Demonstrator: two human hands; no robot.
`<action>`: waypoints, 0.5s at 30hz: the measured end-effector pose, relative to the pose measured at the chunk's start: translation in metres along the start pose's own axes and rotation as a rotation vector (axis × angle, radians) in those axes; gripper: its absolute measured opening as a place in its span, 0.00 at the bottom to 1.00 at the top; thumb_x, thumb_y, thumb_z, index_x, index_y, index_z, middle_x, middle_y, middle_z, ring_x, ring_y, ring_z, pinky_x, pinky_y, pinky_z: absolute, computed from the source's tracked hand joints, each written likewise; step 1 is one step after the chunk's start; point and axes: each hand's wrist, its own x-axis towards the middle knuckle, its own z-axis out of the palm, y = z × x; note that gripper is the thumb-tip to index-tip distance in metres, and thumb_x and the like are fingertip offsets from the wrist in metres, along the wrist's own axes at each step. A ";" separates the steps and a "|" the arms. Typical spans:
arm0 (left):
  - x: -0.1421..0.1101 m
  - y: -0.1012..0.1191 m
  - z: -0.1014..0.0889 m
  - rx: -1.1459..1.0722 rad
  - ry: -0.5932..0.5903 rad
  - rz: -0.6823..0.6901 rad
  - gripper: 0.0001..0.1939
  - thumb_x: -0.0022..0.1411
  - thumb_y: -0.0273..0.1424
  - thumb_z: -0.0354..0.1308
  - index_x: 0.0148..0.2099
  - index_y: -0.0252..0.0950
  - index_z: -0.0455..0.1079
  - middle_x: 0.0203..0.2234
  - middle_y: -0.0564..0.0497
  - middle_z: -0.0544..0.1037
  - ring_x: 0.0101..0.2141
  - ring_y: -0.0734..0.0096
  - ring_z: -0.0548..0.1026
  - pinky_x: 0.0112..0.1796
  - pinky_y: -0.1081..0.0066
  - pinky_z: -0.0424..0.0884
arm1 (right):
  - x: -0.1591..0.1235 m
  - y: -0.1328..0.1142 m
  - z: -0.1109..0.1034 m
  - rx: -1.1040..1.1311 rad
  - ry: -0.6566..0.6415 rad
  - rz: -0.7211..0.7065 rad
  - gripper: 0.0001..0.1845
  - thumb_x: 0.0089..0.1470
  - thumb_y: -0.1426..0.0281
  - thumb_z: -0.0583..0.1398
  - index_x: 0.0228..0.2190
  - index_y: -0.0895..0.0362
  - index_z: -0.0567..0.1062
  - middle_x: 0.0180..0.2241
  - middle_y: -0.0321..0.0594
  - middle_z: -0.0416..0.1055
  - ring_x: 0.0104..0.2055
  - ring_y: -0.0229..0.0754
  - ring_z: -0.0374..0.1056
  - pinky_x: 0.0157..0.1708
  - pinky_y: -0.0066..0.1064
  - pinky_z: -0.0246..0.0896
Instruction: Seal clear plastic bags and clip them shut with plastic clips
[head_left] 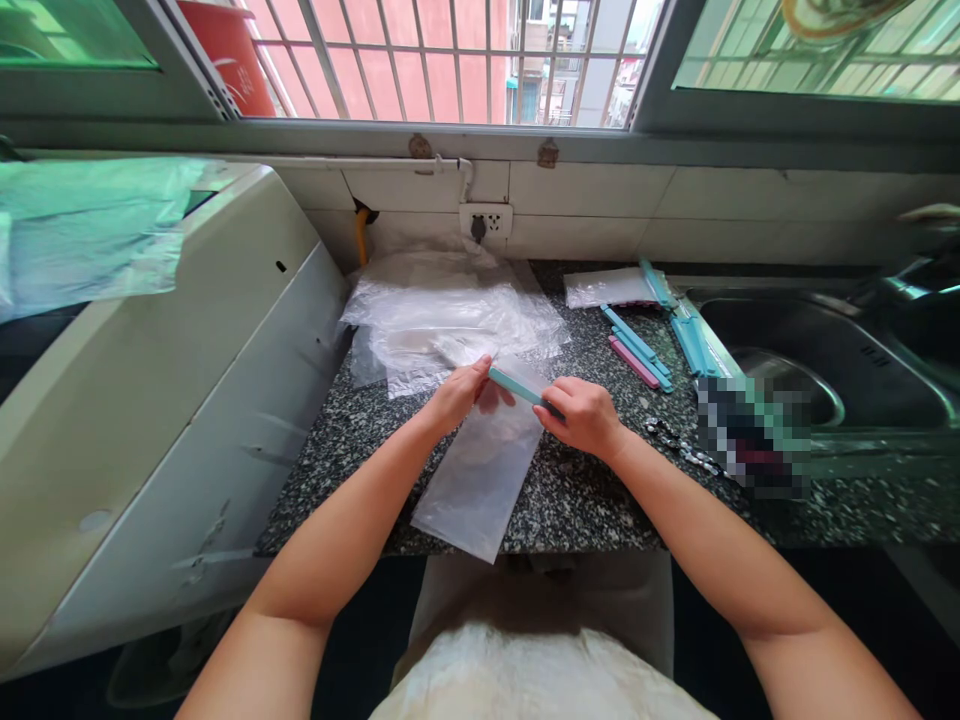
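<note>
A clear plastic bag (480,480) hangs flat toward me over the counter, its lower corner at the front edge. Across its top lies a light blue bag clip (514,386). My left hand (460,394) pinches the bag's top corner at the clip's left end. Around the clip's right end my right hand (583,412) is closed, thumb and fingers gripping it. Behind my hands spreads a loose pile of clear plastic bags (450,300). To the right rest blue clips (637,338) and a pink clip (632,362). More blue clips (693,346) lie by the sink.
A steel sink (780,310) is set into the speckled counter (600,500) at the right. A filled clear packet (609,288) lies near the wall. A pixelated dark item (754,440) and a chain (686,446) lie at front right. On the left stands a large white appliance (247,330).
</note>
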 end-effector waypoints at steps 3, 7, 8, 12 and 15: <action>-0.001 0.000 0.003 -0.003 -0.008 -0.004 0.34 0.61 0.50 0.40 0.22 0.29 0.73 0.11 0.49 0.67 0.16 0.75 0.62 0.22 0.73 0.56 | 0.000 -0.002 -0.001 -0.018 0.035 0.010 0.17 0.57 0.63 0.52 0.22 0.57 0.70 0.22 0.38 0.65 0.27 0.37 0.57 0.28 0.29 0.48; -0.003 0.002 0.006 -0.012 -0.020 -0.015 0.34 0.60 0.52 0.41 0.21 0.29 0.73 0.11 0.49 0.67 0.16 0.75 0.61 0.22 0.73 0.57 | 0.001 -0.005 -0.002 -0.011 0.074 0.019 0.16 0.58 0.63 0.52 0.23 0.57 0.71 0.22 0.38 0.65 0.27 0.37 0.58 0.28 0.29 0.48; -0.003 0.002 0.006 -0.016 -0.019 -0.012 0.34 0.60 0.52 0.41 0.21 0.29 0.73 0.12 0.49 0.67 0.16 0.75 0.62 0.22 0.73 0.57 | 0.002 -0.006 -0.002 -0.007 0.074 0.022 0.16 0.58 0.63 0.52 0.24 0.57 0.71 0.22 0.38 0.66 0.27 0.38 0.58 0.28 0.29 0.48; -0.003 0.001 0.007 -0.016 0.001 0.007 0.34 0.60 0.52 0.42 0.21 0.30 0.72 0.12 0.49 0.68 0.17 0.74 0.62 0.22 0.73 0.58 | 0.002 -0.007 -0.003 -0.001 0.073 0.020 0.16 0.57 0.63 0.51 0.23 0.57 0.70 0.22 0.38 0.65 0.27 0.37 0.58 0.28 0.29 0.49; -0.003 -0.001 0.008 0.002 0.016 0.016 0.33 0.61 0.51 0.41 0.21 0.30 0.71 0.13 0.49 0.68 0.17 0.74 0.62 0.23 0.72 0.59 | 0.003 -0.007 -0.003 -0.007 0.080 0.005 0.17 0.57 0.64 0.51 0.22 0.57 0.69 0.21 0.38 0.65 0.26 0.37 0.58 0.28 0.29 0.49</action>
